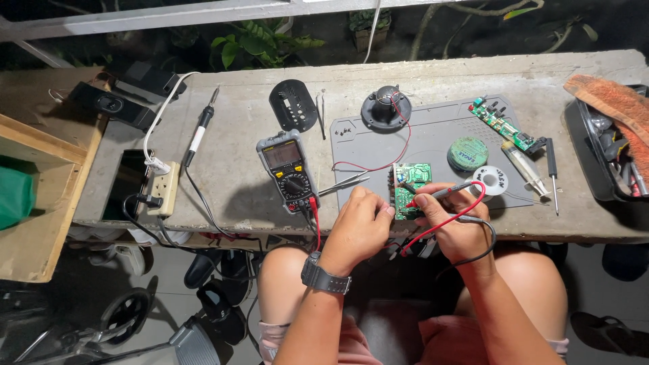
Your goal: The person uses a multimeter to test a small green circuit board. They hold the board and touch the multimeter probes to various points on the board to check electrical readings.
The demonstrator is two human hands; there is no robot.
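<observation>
My left hand (357, 226) is gripping the green circuit board (407, 189) on the grey mat (439, 135), its long axis running away from me, while my right hand (451, 223) is pinching the red probe (443, 194), tip pointing left onto it.

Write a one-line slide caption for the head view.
Left hand steadies a green circuit board while the right hand presses multimeter probes to it, multimeter alongside.
</observation>
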